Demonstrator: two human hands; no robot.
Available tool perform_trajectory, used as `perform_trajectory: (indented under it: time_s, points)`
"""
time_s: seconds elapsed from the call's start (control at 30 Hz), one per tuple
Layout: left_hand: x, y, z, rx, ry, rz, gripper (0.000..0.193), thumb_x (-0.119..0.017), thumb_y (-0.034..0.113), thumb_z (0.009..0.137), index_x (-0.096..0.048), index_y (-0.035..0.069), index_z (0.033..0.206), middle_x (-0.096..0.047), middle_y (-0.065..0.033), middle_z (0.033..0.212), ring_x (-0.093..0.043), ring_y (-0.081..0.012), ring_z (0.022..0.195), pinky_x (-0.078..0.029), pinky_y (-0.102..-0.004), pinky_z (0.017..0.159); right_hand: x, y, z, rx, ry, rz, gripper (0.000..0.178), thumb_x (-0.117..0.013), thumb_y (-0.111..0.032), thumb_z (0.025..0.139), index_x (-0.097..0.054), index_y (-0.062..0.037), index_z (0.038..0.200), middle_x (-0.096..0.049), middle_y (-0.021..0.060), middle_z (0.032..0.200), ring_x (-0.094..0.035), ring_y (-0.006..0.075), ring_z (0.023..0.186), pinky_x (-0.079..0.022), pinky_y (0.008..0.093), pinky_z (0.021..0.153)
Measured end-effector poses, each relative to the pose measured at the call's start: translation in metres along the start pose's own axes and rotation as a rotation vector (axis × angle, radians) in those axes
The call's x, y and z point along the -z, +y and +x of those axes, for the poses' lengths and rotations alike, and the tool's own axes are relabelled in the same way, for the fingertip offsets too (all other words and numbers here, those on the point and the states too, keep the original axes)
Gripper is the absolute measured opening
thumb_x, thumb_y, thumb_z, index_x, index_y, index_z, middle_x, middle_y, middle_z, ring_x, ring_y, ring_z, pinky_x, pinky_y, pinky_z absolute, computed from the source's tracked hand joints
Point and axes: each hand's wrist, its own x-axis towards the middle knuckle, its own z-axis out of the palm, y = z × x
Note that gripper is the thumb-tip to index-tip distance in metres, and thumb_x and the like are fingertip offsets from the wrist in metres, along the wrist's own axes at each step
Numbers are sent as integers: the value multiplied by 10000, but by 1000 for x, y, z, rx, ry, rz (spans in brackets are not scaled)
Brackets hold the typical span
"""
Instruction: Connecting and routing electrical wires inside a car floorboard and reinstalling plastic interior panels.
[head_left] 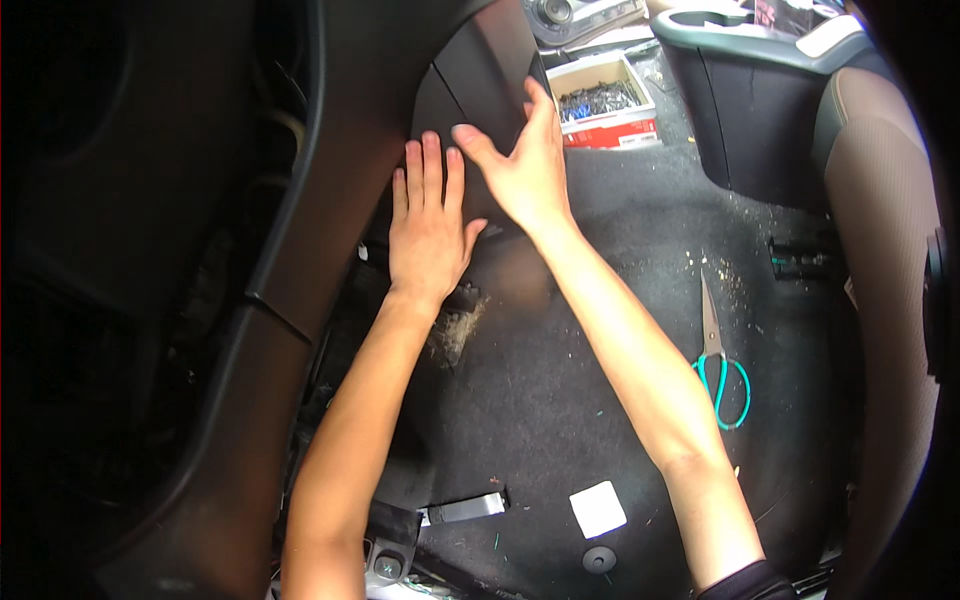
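Note:
A dark grey plastic trim panel (497,52) rises at the top centre, beside the long black door-sill trim (290,210) of a car interior. My left hand (428,235) lies open and flat at the panel's lower left, fingers stretched upward and thumb apart. At the panel's right side is my right hand (530,170), with thumb and fingers spread wide. Its thumb points left across the panel, while the other fingers reach up along its right edge. Part of those fingers is hidden. Nothing loose shows in either hand.
Scissors (711,340) with teal handles lie on the black carpet (540,400), right of my right forearm. A white square piece (598,509) and a grey disc (599,560) lie nearer. An open box (608,133) of small dark parts stands far off. A seat (880,190) borders the right.

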Motion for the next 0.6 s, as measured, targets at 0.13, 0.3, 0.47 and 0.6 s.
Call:
perform_trajectory:
  time_s: [0.13,0.3,0.47,0.6]
  points:
    - [-12,7,2,-16,-34,25,907,-610,461,887,-207,-106,1469,-80,-377,1530,-100,-542,1424,-208,-603,1140,-8,-14,16,41,30,10,965,-762,-416,795,-237,30,1471,-283,314,1467,-271,438,1384,-293,567,1079]
    - [-22,19,5,93,-75,187,940,-568,562,875,-242,-89,1469,-73,-348,1550,-62,-525,1437,-173,-660,1119,-16,-40,16,-63,-15,-19,950,-708,-448,839,-194,25,1483,-240,291,1513,-211,438,1426,-181,637,1110]
    - [-22,17,2,80,-135,238,964,-584,531,873,-167,-78,1494,-50,-337,1555,-54,-513,1443,-168,-662,1123,-23,-61,16,-261,-62,-183,974,-695,-416,848,-109,-38,1528,-158,240,1567,-143,408,1460,-170,629,1132]
    - [1,18,12,82,-353,135,973,-596,527,873,-113,6,1538,3,-284,1585,12,-475,1462,-144,-636,1143,-39,-55,17,-133,183,-285,948,-718,-329,857,-106,-21,1512,-227,292,1511,-272,456,1384,-222,646,1080]
